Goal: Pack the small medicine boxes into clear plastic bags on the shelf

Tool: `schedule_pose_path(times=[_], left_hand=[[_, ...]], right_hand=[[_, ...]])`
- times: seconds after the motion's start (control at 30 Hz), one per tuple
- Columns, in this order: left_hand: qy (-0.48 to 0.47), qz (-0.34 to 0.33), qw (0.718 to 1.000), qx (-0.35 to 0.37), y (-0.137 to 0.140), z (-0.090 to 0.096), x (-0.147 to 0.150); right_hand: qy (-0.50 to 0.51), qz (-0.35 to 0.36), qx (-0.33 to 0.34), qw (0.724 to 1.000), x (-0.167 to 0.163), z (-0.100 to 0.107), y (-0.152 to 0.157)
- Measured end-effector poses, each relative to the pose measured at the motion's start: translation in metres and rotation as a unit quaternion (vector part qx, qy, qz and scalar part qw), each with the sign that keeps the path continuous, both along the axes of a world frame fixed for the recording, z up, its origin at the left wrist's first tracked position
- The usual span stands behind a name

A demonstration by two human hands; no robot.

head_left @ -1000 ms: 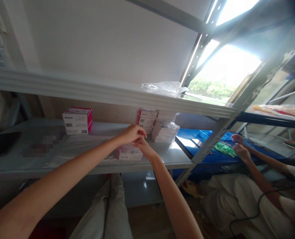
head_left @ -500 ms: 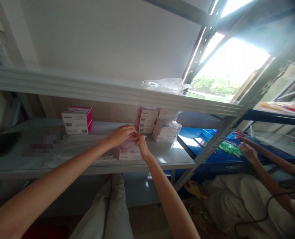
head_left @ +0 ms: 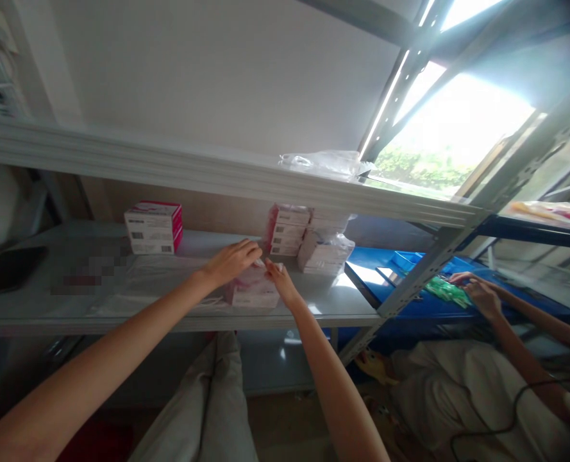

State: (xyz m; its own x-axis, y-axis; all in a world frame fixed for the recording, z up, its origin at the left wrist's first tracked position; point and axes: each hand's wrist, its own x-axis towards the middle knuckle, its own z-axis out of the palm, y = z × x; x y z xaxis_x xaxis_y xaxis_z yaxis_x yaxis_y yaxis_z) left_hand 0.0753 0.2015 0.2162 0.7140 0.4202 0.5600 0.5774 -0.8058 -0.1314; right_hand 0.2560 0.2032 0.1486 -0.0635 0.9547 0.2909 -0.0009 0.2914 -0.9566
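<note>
My left hand (head_left: 231, 260) and my right hand (head_left: 279, 282) reach onto a grey metal shelf (head_left: 179, 317). Both rest on a small pink-and-white box (head_left: 253, 292) lying near the shelf's front edge. The left hand lies over the box's top with fingers spread; the right hand touches its right end. Whether either hand grips the box is unclear. Behind it stands a stack of similar boxes (head_left: 287, 231) beside a plastic-wrapped bundle of boxes (head_left: 326, 251).
Another pink box pair (head_left: 154, 228) stands at the shelf's back left; a dark tablet (head_left: 8, 269) lies far left. An upper shelf (head_left: 208, 173) carries a plastic bag (head_left: 326, 165). On the right a co-worker's hands (head_left: 479, 292) handle green packets (head_left: 445, 290) on a blue shelf (head_left: 385, 269).
My hands, pinched together above the box a second ago, have dropped onto it and spread apart. The view shifted slightly left. The co-worker's hands moved lower.
</note>
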Motion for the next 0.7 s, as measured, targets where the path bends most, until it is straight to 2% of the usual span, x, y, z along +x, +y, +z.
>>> schedule_pose_path(times=[0.1,0.2,0.3,0.47,0.6,0.7], left_hand=[[-0.142,-0.038,0.986,-0.081,0.004,-0.018,0.009],[-0.226,-0.063,0.948,-0.215,0.011,-0.038,0.022],[-0.22,-0.073,0.918,-0.323,0.018,-0.047,0.03],[-0.147,-0.05,0.905,-0.395,0.025,-0.043,0.03],[-0.198,-0.058,0.842,-0.498,0.03,-0.043,0.027],[-0.26,-0.033,0.786,-0.56,0.03,-0.045,0.022]], right_hand=[[0.013,-0.02,-0.001,1.0,0.002,0.002,-0.004],[0.007,-0.01,0.008,1.0,0.003,0.005,-0.006],[-0.039,0.025,0.044,0.998,0.009,0.008,-0.007],[-0.201,0.044,0.113,0.972,0.027,0.01,-0.007],[-0.31,0.074,0.128,0.939,0.032,0.016,-0.01],[-0.382,0.047,0.153,0.91,0.03,0.023,-0.014]])
